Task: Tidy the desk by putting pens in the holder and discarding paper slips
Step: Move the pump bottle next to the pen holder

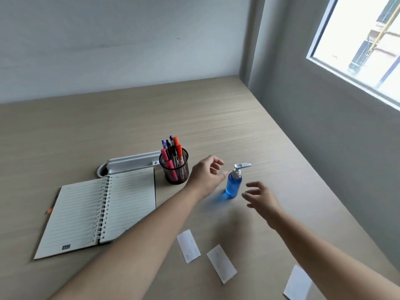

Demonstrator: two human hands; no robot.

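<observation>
A black mesh pen holder (pixel 174 169) stands mid-desk, filled with several pens and markers (pixel 173 151) in blue, orange and pink. Three white paper slips lie flat near the front: one (pixel 188 246), a second (pixel 221 263), and a third (pixel 297 283) partly under my right forearm. My left hand (pixel 206 174) hovers just right of the holder, fingers apart, holding nothing. My right hand (pixel 260 198) floats open to the right of a blue bottle, also holding nothing.
A blue pump bottle (pixel 234 183) stands between my hands. An open spiral notebook (pixel 97 213) lies at the left, with a grey cable tray (pixel 132 162) behind it. The wall and a window (pixel 359 44) border the desk's right edge.
</observation>
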